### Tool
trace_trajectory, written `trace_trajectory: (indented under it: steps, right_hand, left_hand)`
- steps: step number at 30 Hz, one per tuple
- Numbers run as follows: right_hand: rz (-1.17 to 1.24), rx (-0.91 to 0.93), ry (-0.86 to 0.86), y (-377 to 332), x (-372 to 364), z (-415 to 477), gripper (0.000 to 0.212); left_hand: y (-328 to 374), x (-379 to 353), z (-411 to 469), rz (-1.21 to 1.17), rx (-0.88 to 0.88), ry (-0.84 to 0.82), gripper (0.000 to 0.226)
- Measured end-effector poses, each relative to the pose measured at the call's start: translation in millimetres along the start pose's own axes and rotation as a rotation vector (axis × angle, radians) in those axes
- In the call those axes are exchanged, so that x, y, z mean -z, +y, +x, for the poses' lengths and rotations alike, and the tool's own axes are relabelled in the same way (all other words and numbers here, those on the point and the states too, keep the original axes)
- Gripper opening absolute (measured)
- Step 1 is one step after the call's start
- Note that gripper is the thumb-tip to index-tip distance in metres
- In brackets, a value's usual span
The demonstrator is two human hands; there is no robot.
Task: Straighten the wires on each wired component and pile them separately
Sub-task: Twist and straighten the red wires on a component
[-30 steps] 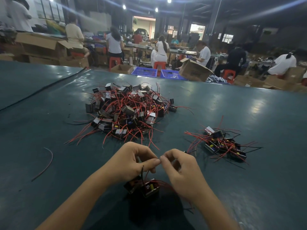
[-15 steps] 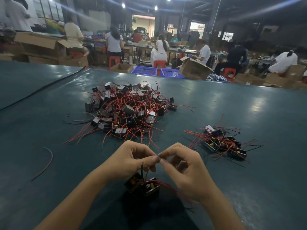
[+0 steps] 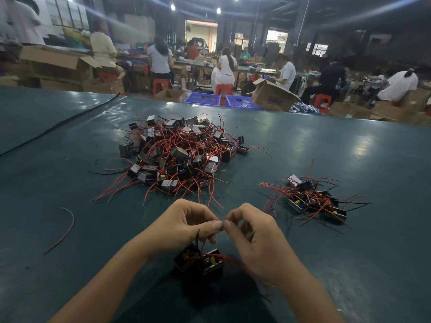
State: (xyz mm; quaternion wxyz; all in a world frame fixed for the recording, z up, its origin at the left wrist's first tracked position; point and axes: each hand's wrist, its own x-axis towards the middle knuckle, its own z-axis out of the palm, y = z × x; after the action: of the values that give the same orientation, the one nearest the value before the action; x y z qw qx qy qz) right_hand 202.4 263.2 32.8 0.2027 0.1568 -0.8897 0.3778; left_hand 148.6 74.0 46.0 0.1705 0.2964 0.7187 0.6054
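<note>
Left hand (image 3: 184, 226), right hand (image 3: 254, 238) pinch wires (image 3: 202, 247) of component (image 3: 203, 263) at 6 o'clock, fingertips touching. Tangled pile (image 3: 179, 157) 12 o'clock; small pile (image 3: 310, 199) 2 o'clock. Cardboard box (image 3: 271, 96) print too blurred to read.

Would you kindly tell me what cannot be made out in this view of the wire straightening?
Head view:
Wire section between left hand and right hand: hidden by pinching fingertips.
Held components: dark, partly behind both hands; number unclear.
Red wires under the right wrist: motion-blurred.
Small pile: tangled, count unreadable.
</note>
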Motion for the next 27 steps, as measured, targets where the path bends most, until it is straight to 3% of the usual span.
trace_trajectory:
  steps: [4,10,12,15,19,24,27]
  right_hand:
    - [0.006,-0.176,-0.024,-1,-6,0,0.019]
    - [0.453,-0.574,-0.123,-6,-9,3,0.022]
    - [0.491,-0.526,-0.082,-7,-5,4,0.016]
    - [0.328,-0.253,0.029,-4,1,4,0.008]
    - [0.099,0.027,0.053,0,3,2,0.004]
    - [0.038,0.032,0.044,0,1,1,0.007]
    - [0.129,-0.12,0.037,-6,-4,0,0.015]
  left_hand:
    - [-4,-1,0,0.191,-0.046,0.066,0.018]
    - [-6,-4,0,0.314,-0.153,0.076,0.008]
    - [-6,-2,2,0.277,-0.119,0.092,0.01]
    - [-4,2,3,0.157,-0.083,0.085,0.014]
    - [-3,2,2,0.03,-0.042,0.029,0.014]
    - [-1,1,1,-0.001,-0.036,0.007,0.013]
    - [-2,0,1,0.081,-0.044,0.033,0.016]
